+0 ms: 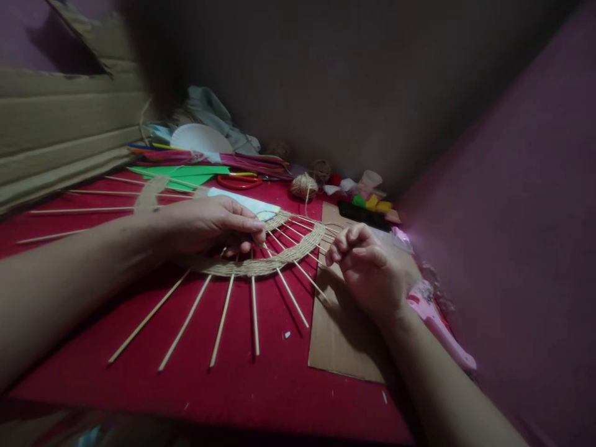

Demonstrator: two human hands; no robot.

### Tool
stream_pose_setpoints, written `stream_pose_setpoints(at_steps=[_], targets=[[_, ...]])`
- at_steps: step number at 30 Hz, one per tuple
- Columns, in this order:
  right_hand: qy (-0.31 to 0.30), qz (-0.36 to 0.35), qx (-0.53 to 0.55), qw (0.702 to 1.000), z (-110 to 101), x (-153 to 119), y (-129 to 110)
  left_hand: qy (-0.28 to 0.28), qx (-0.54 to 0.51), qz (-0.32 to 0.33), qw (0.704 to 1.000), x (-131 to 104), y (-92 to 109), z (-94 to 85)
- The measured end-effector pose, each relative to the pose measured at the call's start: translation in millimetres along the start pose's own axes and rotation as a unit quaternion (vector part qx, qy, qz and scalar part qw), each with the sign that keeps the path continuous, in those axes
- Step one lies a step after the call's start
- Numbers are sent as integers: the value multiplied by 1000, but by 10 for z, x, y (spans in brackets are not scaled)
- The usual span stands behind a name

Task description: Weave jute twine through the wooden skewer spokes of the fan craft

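A round frame of thin wooden sticks (231, 320) fans out over the red cloth, with a band of woven twine (261, 267) running across the sticks. My left hand (228, 226) is over the middle of the frame, fingers and thumb pinched near the inner ends of the sticks; what they hold is too small to tell. Beside the band's right end, my right hand (365, 264) is raised with curled fingers. A thin strand of twine passes close to its fingertips. Behind the frame sits a twine ball (304, 185), its strand leading toward the sticks. A pale patterned piece (246, 203) lies by my left hand.
A brown board (344, 335) lies under my right hand. At the right edge is a pink glue gun (437, 323). Red-handled scissors (239, 181), green sheets (181, 174) and a white paper plate (201, 138) are at the back. Cardboard (65, 118) stands at the left.
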State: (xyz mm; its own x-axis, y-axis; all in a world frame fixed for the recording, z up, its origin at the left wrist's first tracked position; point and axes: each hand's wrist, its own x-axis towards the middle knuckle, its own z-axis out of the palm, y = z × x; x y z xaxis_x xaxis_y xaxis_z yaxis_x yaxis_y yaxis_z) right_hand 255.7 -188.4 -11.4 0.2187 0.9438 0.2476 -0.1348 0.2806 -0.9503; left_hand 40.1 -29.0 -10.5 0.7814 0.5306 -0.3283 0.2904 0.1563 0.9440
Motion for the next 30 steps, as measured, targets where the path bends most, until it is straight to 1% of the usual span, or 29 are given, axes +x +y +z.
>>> stream_pose_setpoints(at_steps=[8, 11, 14, 17, 21, 26, 30], targets=[[7, 11, 24, 1000, 19, 12, 25, -6, 12, 10, 1000, 17, -17, -19], [13, 21, 54, 998, 21, 16, 51, -11, 8, 6, 1000, 10, -16, -13], [17, 35, 99, 994, 20, 2, 55, -14, -4, 13, 1000, -1, -20, 0], [33, 47, 118, 991, 12, -16, 37, -22, -7, 21, 1000, -11, -25, 7], [40, 53, 122, 990, -3, -21, 20, -42, -2, 37, 998, -25, -13, 13], [38, 45, 105, 993, -18, -28, 33, -32, 6, 33, 999, -40, 12, 35], [21, 37, 85, 995, -19, -38, 51, -37, 5, 40, 998, -31, 11, 32]])
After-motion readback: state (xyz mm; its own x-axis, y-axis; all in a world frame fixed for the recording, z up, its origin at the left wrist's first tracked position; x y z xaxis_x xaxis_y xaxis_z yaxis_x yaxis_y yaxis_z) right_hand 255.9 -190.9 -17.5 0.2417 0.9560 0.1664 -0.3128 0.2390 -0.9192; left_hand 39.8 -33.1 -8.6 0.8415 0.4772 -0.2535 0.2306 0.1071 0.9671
